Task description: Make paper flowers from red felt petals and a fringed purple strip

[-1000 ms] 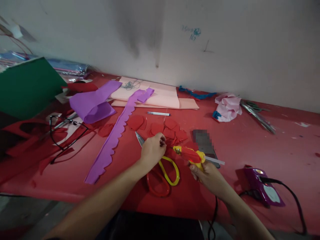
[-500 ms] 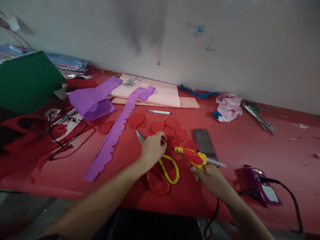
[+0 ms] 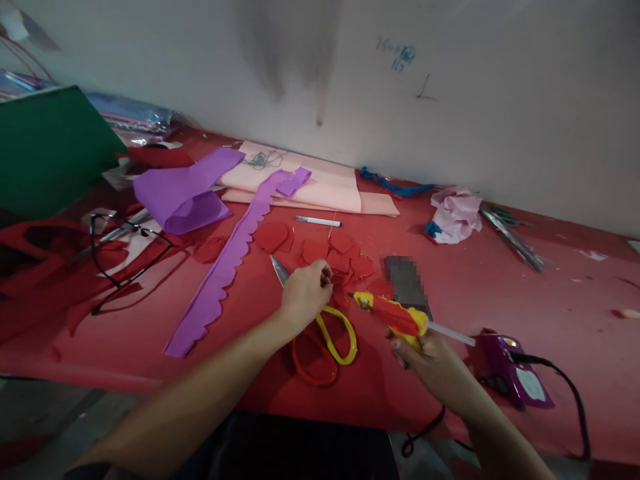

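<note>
My left hand [image 3: 306, 297] is closed in a pinch over the scissors [image 3: 341, 337]. What its fingertips hold, if anything, is hidden. The scissors lie on the table, with one yellow and one red handle loop, their blade tip showing behind the hand. My right hand [image 3: 433, 363] is wrapped round the grip of a red and yellow glue gun [image 3: 397, 315]. A glue stick [image 3: 453, 333] sticks out of its back end, and its nozzle points left, a short way from my left fingers. Just beyond the left hand lie several cut red petal-shaped pieces [image 3: 343, 252].
A purple scalloped strip [image 3: 220, 283] and eyeglasses [image 3: 120, 283] lie to the left. Behind are a pen [image 3: 319, 221] and folded pale pink sheets [image 3: 330, 183]. On the right are a phone [image 3: 407, 283], a purple power box [image 3: 517, 370] with cords, and crumpled pink material [image 3: 456, 215].
My right hand has drawn the glue gun a little to the right, and more glue stick shows behind it. My left hand stays nearly in place. The view has shifted slightly.
</note>
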Demonstrator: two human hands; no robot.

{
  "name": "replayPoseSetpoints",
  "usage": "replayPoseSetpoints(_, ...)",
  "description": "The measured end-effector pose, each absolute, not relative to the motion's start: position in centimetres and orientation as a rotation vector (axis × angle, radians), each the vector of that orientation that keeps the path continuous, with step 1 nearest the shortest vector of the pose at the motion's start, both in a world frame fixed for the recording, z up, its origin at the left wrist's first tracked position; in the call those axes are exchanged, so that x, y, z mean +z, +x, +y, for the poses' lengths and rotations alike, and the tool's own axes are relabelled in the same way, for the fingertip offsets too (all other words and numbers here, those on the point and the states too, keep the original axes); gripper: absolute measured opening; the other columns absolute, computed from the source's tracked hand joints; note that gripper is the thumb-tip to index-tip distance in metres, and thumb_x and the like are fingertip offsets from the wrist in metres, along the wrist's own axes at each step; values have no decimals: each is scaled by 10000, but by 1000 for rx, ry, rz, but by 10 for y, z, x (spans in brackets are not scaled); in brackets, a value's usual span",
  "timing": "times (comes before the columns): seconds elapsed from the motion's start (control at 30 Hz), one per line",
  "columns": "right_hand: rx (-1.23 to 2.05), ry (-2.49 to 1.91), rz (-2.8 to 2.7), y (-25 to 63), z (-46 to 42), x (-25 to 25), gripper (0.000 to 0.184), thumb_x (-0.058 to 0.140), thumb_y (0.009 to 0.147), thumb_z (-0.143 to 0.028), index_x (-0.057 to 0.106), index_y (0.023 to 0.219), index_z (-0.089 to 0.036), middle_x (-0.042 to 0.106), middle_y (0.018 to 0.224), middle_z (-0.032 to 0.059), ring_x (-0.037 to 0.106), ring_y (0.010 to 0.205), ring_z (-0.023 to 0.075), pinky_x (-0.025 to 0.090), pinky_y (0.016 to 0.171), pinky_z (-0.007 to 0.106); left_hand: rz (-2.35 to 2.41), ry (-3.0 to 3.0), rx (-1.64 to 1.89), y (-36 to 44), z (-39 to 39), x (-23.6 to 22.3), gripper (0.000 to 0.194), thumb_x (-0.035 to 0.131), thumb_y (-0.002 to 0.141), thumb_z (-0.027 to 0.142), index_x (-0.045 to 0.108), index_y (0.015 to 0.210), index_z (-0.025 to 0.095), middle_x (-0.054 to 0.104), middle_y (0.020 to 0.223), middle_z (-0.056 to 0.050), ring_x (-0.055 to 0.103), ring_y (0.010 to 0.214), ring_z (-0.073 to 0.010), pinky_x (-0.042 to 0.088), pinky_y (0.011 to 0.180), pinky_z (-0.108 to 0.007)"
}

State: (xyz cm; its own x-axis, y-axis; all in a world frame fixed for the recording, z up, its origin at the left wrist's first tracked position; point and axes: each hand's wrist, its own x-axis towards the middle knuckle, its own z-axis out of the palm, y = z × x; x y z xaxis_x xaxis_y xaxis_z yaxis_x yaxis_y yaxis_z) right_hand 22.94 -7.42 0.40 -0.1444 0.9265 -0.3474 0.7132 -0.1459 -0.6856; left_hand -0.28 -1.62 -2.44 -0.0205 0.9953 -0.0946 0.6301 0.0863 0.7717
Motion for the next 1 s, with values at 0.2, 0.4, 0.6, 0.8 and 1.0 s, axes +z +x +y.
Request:
replayPoseSetpoints(0.2,1087,-1771,-1963,202,-55,6,442,545,762,-562,427,474,-249,476,421,-20,443,416,150,333,469,298,1715,1603,719,-3,-16,-23,145,580,738,97,595,830,207,696,792,-24,634,733,-164,440,659,-255)
replayPoseSetpoints(0.4,1124,-1777,-1968,204,-57,6,447,542,770,-562,423,473,-250,464,419,-22,426,409,145,306,452,289,1726,1606,713,-3,-15,-24,159,567,726,89,601,826,208,696,790,-26,632,748,-167,445,675,-258)
replayPoseSetpoints(0.6,1144,-1955,-2022,219,-71,5,427,467,802,-570,396,542,-240,445,500,-27,422,480,143,325,495,288,1744,1624,699,-3,-16,-22,154,569,735,91,611,828,206,704,796,-28,645,753,-168,462,679,-261)
replayPoseSetpoints(0.8,1237,-2039,-1945,228,-82,9,381,467,768,-558,407,568,-239,448,523,-27,432,509,146,334,524,290,1728,1636,731,-3,-16,-24,139,584,731,98,606,815,207,704,793,-31,651,748,-174,471,685,-275)
replayPoseSetpoints(1.0,1303,-1998,-1784,243,-89,10,388,491,736,-590,538,689,-208,507,532,-10,474,513,159,359,526,301,1694,1624,760,-4,-15,-24,131,582,730,103,596,807,207,693,767,-26,645,725,-172,466,660,-268)
